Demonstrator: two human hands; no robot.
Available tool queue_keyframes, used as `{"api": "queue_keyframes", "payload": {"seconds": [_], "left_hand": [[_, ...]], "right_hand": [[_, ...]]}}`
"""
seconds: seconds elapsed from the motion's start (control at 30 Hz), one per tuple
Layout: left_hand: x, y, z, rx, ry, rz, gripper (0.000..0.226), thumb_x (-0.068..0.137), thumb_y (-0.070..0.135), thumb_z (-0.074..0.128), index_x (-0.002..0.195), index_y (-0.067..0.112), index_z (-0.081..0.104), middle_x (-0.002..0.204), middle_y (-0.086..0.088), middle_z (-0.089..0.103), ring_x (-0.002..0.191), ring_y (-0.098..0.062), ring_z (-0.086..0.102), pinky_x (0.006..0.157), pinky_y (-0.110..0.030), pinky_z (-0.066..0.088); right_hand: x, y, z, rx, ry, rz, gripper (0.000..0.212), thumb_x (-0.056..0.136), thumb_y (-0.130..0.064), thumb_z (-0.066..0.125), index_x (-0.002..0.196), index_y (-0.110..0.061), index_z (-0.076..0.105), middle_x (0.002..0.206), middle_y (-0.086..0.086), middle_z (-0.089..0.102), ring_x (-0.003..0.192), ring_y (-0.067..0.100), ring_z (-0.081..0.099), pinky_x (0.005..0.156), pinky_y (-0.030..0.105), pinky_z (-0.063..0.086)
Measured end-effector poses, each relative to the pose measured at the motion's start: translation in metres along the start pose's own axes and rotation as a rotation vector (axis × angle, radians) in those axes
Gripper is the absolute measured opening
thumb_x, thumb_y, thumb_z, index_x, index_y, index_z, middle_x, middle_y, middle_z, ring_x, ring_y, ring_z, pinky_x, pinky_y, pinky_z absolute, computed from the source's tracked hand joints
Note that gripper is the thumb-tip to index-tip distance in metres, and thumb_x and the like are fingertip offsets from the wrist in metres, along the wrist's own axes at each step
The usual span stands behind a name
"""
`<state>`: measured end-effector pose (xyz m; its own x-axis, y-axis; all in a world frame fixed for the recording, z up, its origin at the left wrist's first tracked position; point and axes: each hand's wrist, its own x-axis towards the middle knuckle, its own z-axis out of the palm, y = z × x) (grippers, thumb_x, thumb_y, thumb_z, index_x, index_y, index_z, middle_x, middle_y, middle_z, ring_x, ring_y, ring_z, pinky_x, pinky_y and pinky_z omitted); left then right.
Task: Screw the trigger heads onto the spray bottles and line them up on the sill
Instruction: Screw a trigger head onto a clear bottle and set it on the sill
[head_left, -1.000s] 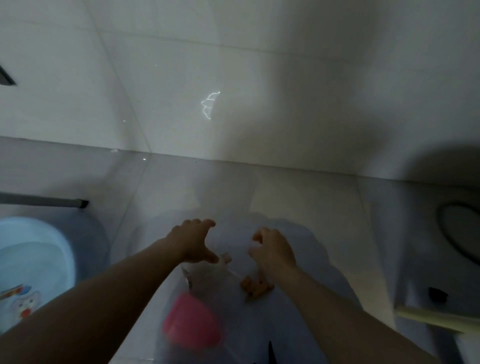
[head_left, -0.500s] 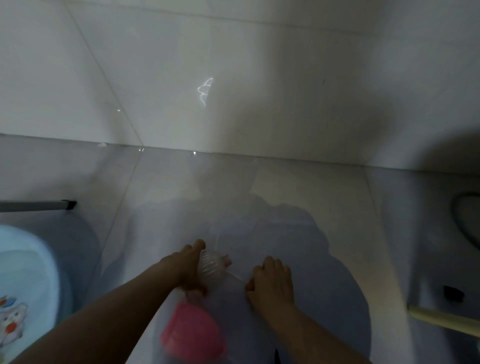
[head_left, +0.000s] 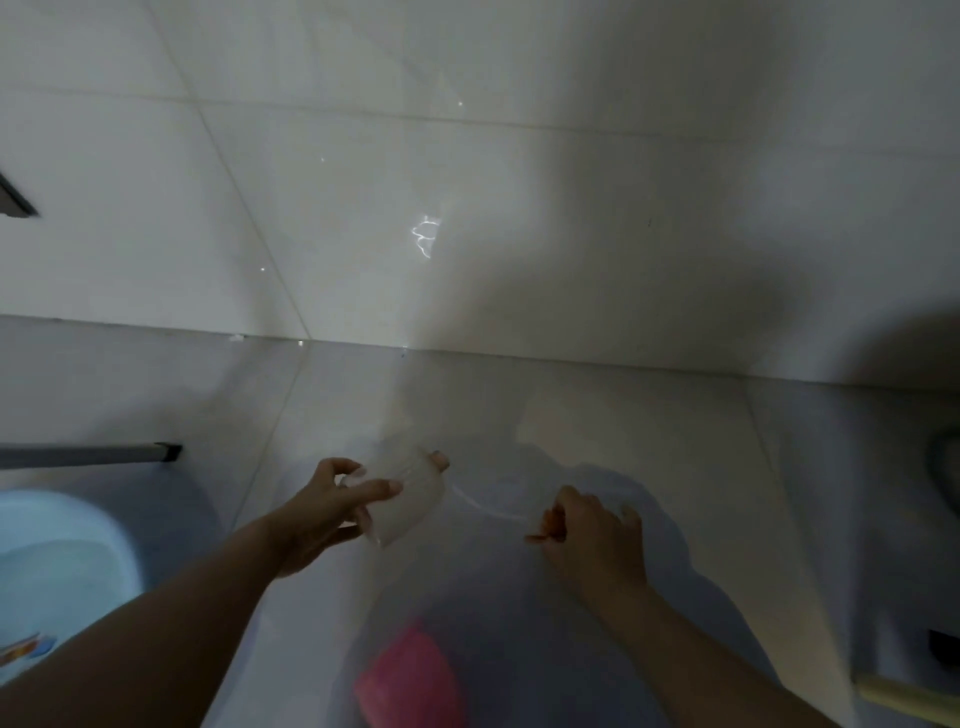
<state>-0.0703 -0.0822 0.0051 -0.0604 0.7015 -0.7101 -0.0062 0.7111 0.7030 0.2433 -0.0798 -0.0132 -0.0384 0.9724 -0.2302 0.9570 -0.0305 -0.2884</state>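
Note:
My left hand (head_left: 327, 512) grips a clear ribbed spray bottle (head_left: 410, 493), lifted off the tiled floor and tilted with its neck toward the upper right. My right hand (head_left: 592, 535) is closed on an orange trigger head (head_left: 548, 527), mostly hidden by the fingers. A thin clear dip tube (head_left: 483, 504) curves from the trigger head toward the bottle. The two hands are about a hand's width apart. A pink bottle (head_left: 410, 680) lies on the floor below the hands, blurred.
A light blue basin (head_left: 57, 561) with water sits at the left edge. A grey metal bar (head_left: 93, 454) juts in from the left. A pale handle (head_left: 904, 699) and a small black object (head_left: 943, 647) lie at the lower right. The tiled wall rises ahead.
My left hand has lifted the clear bottle off the floor. My right hand has picked up the orange trigger head and moved right, drawing the tube out.

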Motion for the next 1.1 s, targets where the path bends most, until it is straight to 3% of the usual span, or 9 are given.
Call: {"api": "queue_keyframes", "payload": {"seconds": [0.17, 0.3, 0.43, 0.5, 0.63, 0.77, 0.87, 0.97, 1.1], "left_hand": [[0.000, 0.011, 0.003, -0.149, 0.048, 0.030, 0.064, 0.074, 0.052, 0.080, 0.124, 0.023, 0.051, 0.127, -0.015, 0.056, 0.106, -0.031, 0.061, 0.084, -0.043, 0.058], [0.003, 0.014, -0.001, -0.380, 0.094, 0.006, 0.049, 0.086, 0.056, 0.066, 0.117, 0.020, 0.054, 0.119, -0.019, 0.062, 0.100, -0.033, 0.061, 0.081, -0.043, 0.055], [0.008, 0.009, -0.009, -0.513, 0.078, -0.028, 0.051, 0.091, 0.064, 0.053, 0.116, 0.022, 0.063, 0.109, -0.013, 0.067, 0.091, -0.027, 0.063, 0.076, -0.039, 0.053], [0.011, 0.006, -0.012, -0.540, 0.080, -0.035, 0.055, 0.093, 0.065, 0.046, 0.120, 0.021, 0.064, 0.111, -0.014, 0.069, 0.093, -0.028, 0.064, 0.075, -0.039, 0.054], [0.013, 0.009, -0.011, -0.540, 0.096, -0.035, 0.057, 0.096, 0.066, 0.039, 0.113, 0.020, 0.068, 0.090, -0.012, 0.079, 0.087, -0.030, 0.068, 0.074, -0.041, 0.056], [0.011, 0.016, -0.004, -0.563, 0.107, -0.029, 0.058, 0.097, 0.066, 0.035, 0.104, 0.019, 0.069, 0.080, -0.012, 0.078, 0.081, -0.030, 0.066, 0.069, -0.040, 0.056], [0.009, 0.019, 0.000, -0.566, 0.106, -0.016, 0.059, 0.097, 0.065, 0.035, 0.106, 0.018, 0.068, 0.080, -0.013, 0.078, 0.081, -0.030, 0.065, 0.069, -0.040, 0.055], [0.004, 0.019, 0.002, -0.489, 0.071, 0.002, 0.059, 0.098, 0.064, 0.036, 0.115, 0.017, 0.068, 0.090, -0.013, 0.079, 0.086, -0.030, 0.068, 0.072, -0.040, 0.056], [-0.005, 0.031, 0.014, -0.308, 0.034, 0.046, 0.061, 0.096, 0.067, 0.039, 0.123, 0.020, 0.065, 0.107, -0.011, 0.077, 0.093, -0.028, 0.072, 0.068, -0.035, 0.057]], "right_hand": [[-0.002, 0.001, -0.004, 0.486, 0.006, 0.102, 0.013, 0.074, -0.022, 0.075, 0.079, -0.026, 0.063, 0.075, -0.011, 0.068, 0.078, 0.017, 0.069, 0.090, 0.042, 0.052], [0.004, 0.004, -0.017, 1.122, -0.094, 0.157, 0.013, 0.084, 0.004, 0.072, 0.095, 0.005, 0.065, 0.063, 0.026, 0.059, 0.052, 0.031, 0.057, 0.057, 0.040, 0.059], [0.007, 0.016, -0.043, 1.403, -0.241, 0.128, 0.020, 0.091, -0.002, 0.066, 0.106, 0.010, 0.061, 0.061, 0.033, 0.058, 0.069, 0.048, 0.064, 0.084, 0.048, 0.060], [0.007, 0.020, -0.054, 1.499, -0.366, 0.135, 0.019, 0.089, 0.002, 0.064, 0.104, 0.013, 0.059, 0.058, 0.030, 0.054, 0.060, 0.045, 0.063, 0.083, 0.051, 0.059], [0.007, 0.015, -0.070, 1.482, -0.595, 0.098, 0.017, 0.084, -0.004, 0.069, 0.097, 0.006, 0.066, 0.069, 0.020, 0.046, 0.049, 0.035, 0.059, 0.085, 0.058, 0.057], [0.006, 0.005, -0.082, 1.376, -0.649, 0.049, 0.019, 0.075, -0.015, 0.077, 0.089, -0.004, 0.072, 0.071, 0.015, 0.049, 0.043, 0.023, 0.052, 0.090, 0.076, 0.043], [0.005, 0.003, -0.085, 1.317, -0.629, 0.058, 0.021, 0.070, -0.018, 0.078, 0.087, -0.007, 0.076, 0.067, 0.014, 0.053, 0.041, 0.021, 0.054, 0.072, 0.055, 0.054], [0.006, 0.006, -0.086, 1.285, -0.630, 0.075, 0.031, 0.072, -0.015, 0.080, 0.095, 0.003, 0.068, 0.057, 0.016, 0.051, 0.039, 0.024, 0.053, 0.081, 0.063, 0.055], [0.012, 0.008, -0.090, 1.132, -0.546, 0.026, 0.029, 0.077, -0.020, 0.082, 0.098, -0.003, 0.073, 0.056, 0.013, 0.057, 0.050, 0.027, 0.058, 0.059, 0.040, 0.055]]}}
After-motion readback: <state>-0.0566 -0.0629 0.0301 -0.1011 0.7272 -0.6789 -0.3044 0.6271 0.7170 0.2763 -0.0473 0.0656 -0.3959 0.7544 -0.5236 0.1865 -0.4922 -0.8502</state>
